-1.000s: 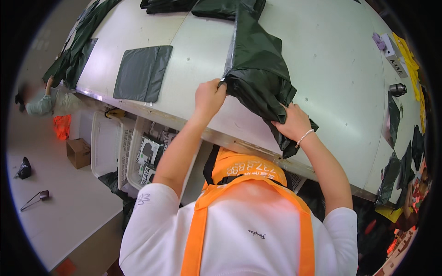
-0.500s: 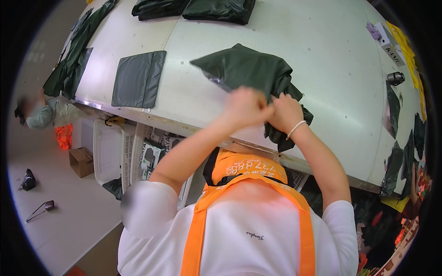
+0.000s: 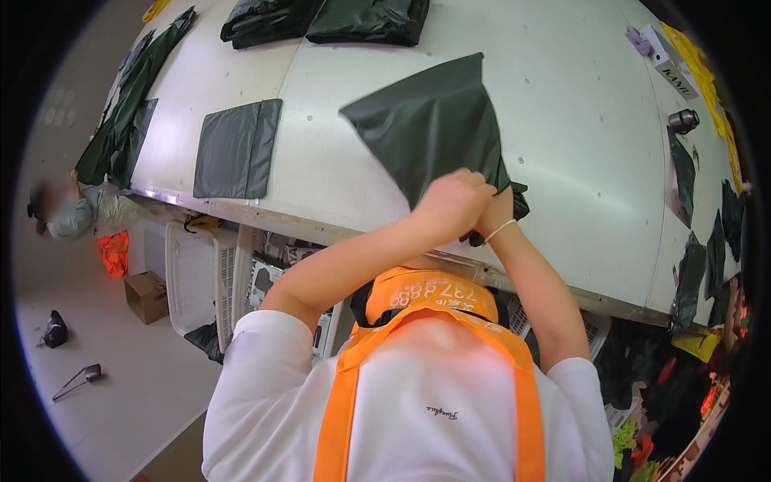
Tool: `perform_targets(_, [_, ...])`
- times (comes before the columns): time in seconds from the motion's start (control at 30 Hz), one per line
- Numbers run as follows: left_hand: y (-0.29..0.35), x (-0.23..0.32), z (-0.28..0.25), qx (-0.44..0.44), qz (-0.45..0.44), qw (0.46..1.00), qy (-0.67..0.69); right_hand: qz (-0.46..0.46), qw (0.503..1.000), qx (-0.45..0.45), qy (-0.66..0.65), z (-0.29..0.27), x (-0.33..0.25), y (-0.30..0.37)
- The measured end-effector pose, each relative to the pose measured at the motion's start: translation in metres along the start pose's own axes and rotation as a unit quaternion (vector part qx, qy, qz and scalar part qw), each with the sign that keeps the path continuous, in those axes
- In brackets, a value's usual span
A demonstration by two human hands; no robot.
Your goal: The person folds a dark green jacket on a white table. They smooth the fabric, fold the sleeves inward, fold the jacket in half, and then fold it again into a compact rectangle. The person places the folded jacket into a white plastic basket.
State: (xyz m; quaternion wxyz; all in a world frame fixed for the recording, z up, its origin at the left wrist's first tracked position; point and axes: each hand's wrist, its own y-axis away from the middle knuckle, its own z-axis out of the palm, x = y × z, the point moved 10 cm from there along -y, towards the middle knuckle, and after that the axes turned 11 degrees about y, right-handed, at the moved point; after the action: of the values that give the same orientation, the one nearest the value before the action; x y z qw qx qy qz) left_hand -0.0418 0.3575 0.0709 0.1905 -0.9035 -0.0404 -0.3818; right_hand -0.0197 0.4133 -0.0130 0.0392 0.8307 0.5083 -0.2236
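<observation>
at the far left, a co-worker [image 3: 74, 215] stands by the tabletop [image 3: 321, 177], near a long, rumpled dark green cloth [image 3: 124, 132]. below, a cardboard box [image 3: 146, 297] sits on the floor beside a white plastic basket [image 3: 191, 281]. next along, a folded dark green square [image 3: 237, 150] lies flat on the tabletop, and two folded dark green bundles [image 3: 369, 20] rest farther back. in the middle, a glossy dark green fabric [image 3: 438, 132] fans out above the near edge, its narrow end at the hands. the left hand [image 3: 456, 205] has its fingers curled closed on it; the right hand [image 3: 490, 215] (a pale bracelet [image 3: 499, 231] circles its wrist) is mostly hidden behind, so i cannot tell how far open it is. to the right stand a white box [image 3: 671, 60] and a dark metallic flask [image 3: 683, 121].
</observation>
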Motion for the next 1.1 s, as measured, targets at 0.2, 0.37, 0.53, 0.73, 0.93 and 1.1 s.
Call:
perform_targets(0.2, [0.088, -0.058, -0.061, 0.225, -0.013, 0.954, 0.198, 0.163, 0.983, 0.07, -0.055, -0.026, 0.048, -0.012])
perform_targets(0.37, [0.079, -0.149, 0.047, 0.03, -0.309, 0.937, 0.16, 0.276, 0.944, 0.038, -0.175, -0.004, 0.067, -0.021])
perform_targets(0.53, [0.093, -0.124, 0.067, 0.185, -0.302, 0.868, 0.348, 0.185, 0.968, 0.091, -0.143, -0.016, 0.072, -0.067])
perform_targets(0.73, [0.112, -0.147, 0.106, 0.292, -0.402, 0.595, 0.632, 0.105, 0.984, -0.145, -0.004, -0.004, 0.015, -0.09])
perform_targets(0.93, [0.098, -0.139, 0.075, 0.281, -0.387, 0.606, 0.635, -0.143, 0.897, -0.054, 0.415, -0.046, -0.052, -0.066])
perform_targets(1.1, [0.095, -0.133, 0.083, 0.255, -0.384, 0.606, 0.648, -0.112, 0.929, -0.16, 0.315, -0.011, -0.067, -0.096])
